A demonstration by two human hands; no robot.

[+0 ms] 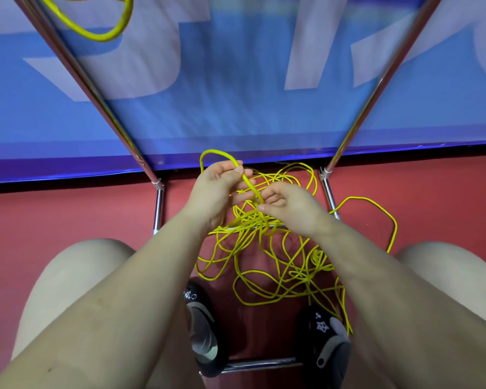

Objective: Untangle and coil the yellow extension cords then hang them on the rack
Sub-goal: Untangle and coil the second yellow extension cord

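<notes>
Our left hand (216, 189) pinches a loop of yellow extension cord (264, 248); our right hand (288, 206) pinches the same strand just below it. The rest lies tangled on the floor under both hands. We should feed slack gently rather than tug, so knots don't tighten.

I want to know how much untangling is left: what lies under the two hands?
Under the left hand and right hand a tangled yellow cord lies on the red floor, draped over a chrome rack bar. The knot directly beneath the hands is covered.
</notes>
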